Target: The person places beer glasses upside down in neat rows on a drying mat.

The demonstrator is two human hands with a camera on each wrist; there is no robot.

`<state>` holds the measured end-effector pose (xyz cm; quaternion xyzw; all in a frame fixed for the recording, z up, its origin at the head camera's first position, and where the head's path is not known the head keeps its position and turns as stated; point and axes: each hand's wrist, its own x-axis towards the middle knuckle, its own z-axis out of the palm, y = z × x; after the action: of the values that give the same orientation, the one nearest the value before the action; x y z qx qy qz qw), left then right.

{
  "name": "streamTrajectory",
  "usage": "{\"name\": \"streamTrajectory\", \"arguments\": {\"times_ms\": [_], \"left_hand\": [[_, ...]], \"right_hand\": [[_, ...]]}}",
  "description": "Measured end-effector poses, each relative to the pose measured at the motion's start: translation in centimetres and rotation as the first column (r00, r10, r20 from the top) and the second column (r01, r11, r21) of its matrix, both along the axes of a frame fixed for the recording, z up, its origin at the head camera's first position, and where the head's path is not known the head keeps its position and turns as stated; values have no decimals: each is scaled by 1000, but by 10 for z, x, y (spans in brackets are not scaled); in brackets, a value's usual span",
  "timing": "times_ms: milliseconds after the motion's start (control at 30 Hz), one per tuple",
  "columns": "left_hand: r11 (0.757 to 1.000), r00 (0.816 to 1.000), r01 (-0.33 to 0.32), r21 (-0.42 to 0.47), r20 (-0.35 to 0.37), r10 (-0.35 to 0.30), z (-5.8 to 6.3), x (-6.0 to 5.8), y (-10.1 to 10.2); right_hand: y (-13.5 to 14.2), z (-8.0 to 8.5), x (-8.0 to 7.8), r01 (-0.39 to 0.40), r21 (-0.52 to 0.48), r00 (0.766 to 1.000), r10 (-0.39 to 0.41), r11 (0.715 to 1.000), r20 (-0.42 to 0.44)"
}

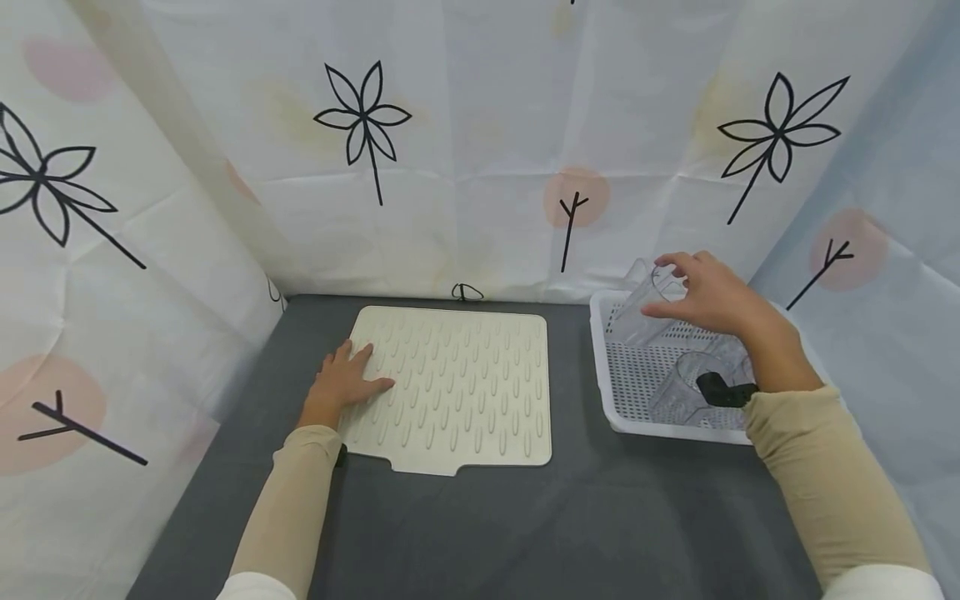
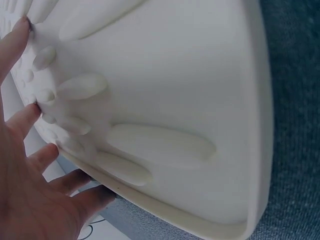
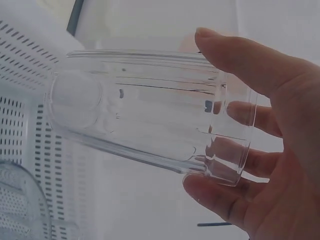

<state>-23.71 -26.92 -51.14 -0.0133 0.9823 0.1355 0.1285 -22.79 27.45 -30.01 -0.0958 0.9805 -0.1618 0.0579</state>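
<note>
1. the right hand (image 1: pixel 708 293) curls its fingers around one end of a clear cup (image 3: pixel 150 107), tilted over the far left corner of the white basket (image 1: pixel 602 367).
2. the left hand (image 1: pixel 341 383), fingers spread wide, rests on the left edge of the cream mat (image 1: pixel 468 392).
3. another cup (image 1: pixel 677 390) sits near the basket's near edge.

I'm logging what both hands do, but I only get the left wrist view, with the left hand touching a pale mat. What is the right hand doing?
Observer: The right hand grips a clear cup near one end.
Operator: Is there any container nearby?
Observer: Yes, a white perforated basket stands to the right of the pale mat.
Operator: Does it hold anything?
Observer: At least a second clear cup is inside.
</note>
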Motion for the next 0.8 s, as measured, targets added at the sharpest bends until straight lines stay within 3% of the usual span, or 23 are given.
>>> {"name": "streamTrajectory", "arguments": {"times_ms": [500, 800], "left_hand": [[1000, 1000, 1, 8, 2, -1, -1, 2, 0], [1000, 1000, -4, 19, -4, 4, 0, 1, -1]], "right_hand": [[-15, 1, 1, -17, -211, 999, 10, 977, -32], [-26, -9, -4, 5, -401, 1000, 5, 916, 25]]}}
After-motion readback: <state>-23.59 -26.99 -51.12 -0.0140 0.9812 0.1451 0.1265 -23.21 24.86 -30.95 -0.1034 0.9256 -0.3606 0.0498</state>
